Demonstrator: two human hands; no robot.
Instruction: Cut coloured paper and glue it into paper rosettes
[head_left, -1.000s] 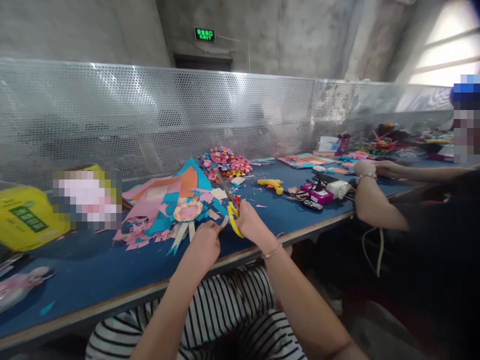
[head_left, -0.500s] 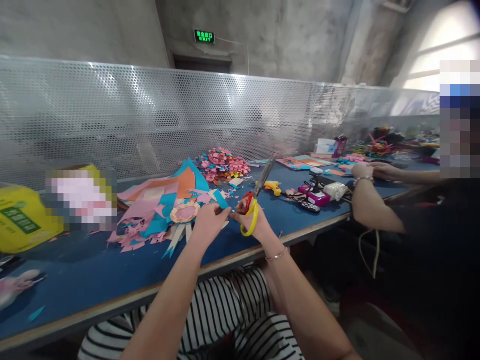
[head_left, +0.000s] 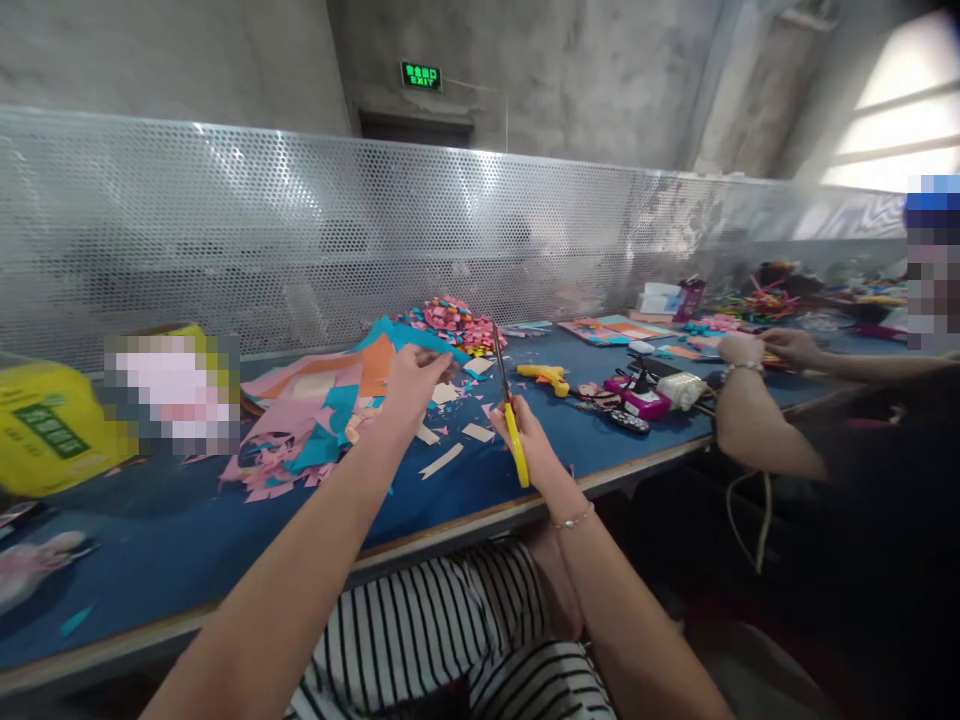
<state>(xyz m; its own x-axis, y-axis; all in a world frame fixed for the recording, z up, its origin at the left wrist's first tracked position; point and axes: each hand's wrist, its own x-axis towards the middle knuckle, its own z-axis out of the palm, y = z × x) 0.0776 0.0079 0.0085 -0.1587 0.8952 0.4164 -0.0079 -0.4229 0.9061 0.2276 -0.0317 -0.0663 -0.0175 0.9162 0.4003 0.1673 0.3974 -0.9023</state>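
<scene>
Gripping: my right hand (head_left: 531, 432), closed around scissors (head_left: 513, 425)
Blue sheet (head_left: 399, 333): at my left hand (head_left: 412, 378); pinched, I cannot tell

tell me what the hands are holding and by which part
The right hand holds scissors by the yellow handle. The left hand is at the blue sheet; a grip cannot be confirmed.

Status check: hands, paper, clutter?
Right hand holding yellow-handled scissors. Left hand at blue paper, grip unclear. Pale strips scattered on table between the arms.
</scene>
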